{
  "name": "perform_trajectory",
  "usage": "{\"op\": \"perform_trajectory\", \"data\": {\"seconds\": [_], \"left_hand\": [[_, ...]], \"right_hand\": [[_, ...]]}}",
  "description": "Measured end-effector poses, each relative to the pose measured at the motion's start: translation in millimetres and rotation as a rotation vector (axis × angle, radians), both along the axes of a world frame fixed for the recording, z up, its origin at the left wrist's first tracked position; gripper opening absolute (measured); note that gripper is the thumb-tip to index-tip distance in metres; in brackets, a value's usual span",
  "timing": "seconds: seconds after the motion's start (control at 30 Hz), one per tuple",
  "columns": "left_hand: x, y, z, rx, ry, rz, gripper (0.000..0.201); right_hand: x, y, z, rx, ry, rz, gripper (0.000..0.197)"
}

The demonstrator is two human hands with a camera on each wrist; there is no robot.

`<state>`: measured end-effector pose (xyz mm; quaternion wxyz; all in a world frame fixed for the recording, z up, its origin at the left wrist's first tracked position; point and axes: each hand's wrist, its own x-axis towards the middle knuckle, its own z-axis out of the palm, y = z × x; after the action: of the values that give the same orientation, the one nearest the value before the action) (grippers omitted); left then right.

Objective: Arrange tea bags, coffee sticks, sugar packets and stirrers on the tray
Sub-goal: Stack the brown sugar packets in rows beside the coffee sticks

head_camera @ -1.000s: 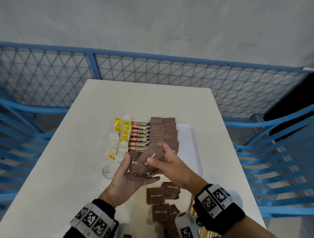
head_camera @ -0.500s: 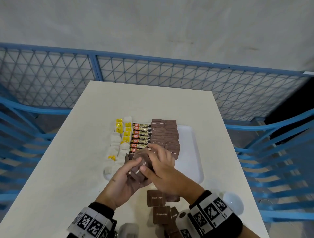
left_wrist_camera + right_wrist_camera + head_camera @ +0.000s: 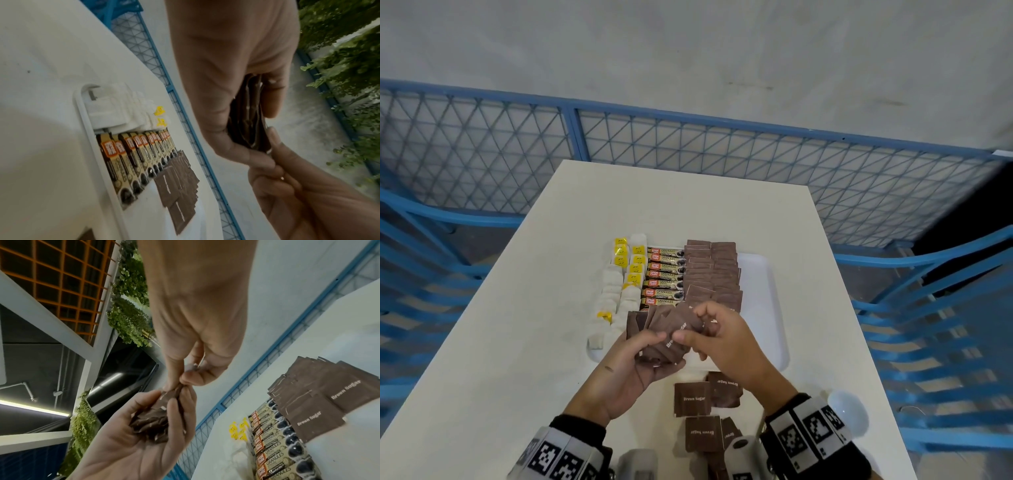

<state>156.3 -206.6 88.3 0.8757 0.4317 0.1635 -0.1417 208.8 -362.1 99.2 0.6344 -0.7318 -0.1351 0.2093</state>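
Note:
My left hand (image 3: 643,356) cups a bunch of brown sugar packets (image 3: 667,337) just above the near edge of the white tray (image 3: 767,308). My right hand (image 3: 709,337) pinches the top packet of that bunch between thumb and forefinger; the pinch (image 3: 180,384) shows in the right wrist view. On the tray lie white tea bags (image 3: 616,291) with yellow tags at the left, coffee sticks (image 3: 662,279) in a column in the middle, and brown sugar packets (image 3: 714,270) in overlapping rows to their right. No stirrers are plainly visible.
Loose brown sugar packets (image 3: 703,414) lie on the white table (image 3: 517,325) near its front edge. A white rounded object (image 3: 847,414) sits at the right front. A blue mesh fence (image 3: 688,144) and blue chairs surround the table. The tray's right part is bare.
The hands, holding the sugar bunch, have shifted slightly toward the tray. The right hand's fingers moved from on top of the bunch to pinching one packet at its edge.

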Motion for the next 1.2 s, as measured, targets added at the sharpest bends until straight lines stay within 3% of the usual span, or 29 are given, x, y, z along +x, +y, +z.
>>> {"op": "perform_trajectory", "data": {"seconds": [0.23,0.47,0.6,0.7,0.83,0.97,1.2], "left_hand": [[-1.7,3.3,-6.7,0.172,0.062,-0.006,0.036],[-0.4,3.8,-11.6,0.096,0.098,0.075,0.022],[-1.0,13.4,-14.5,0.046,0.084,0.117,0.033],[-1.7,17.6,-17.3,0.010,0.078,0.160,0.027],[-3.5,20.5,-19.0,0.001,0.078,0.141,0.024],[-3.8,23.4,-20.5,-0.014,0.091,0.125,0.032],[-0.4,24.8,-26.6,-0.026,0.108,0.181,0.033]], "right_hand": [[-1.4,-10.7,-7.9,-0.024,0.101,0.003,0.003],[3.6,-18.9,-20.3,0.056,0.208,-0.044,0.014],[17.2,-31.2,-41.6,0.058,0.270,-0.157,0.020],[32.4,-38.1,-62.7,-0.010,0.289,-0.300,0.019],[52.3,-36.4,-90.2,-0.263,0.258,-0.419,0.009],[64.5,-23.1,-109.4,-0.340,0.281,-0.430,0.015],[71.0,-4.2,-115.6,-0.525,0.155,-0.375,0.018]]}}
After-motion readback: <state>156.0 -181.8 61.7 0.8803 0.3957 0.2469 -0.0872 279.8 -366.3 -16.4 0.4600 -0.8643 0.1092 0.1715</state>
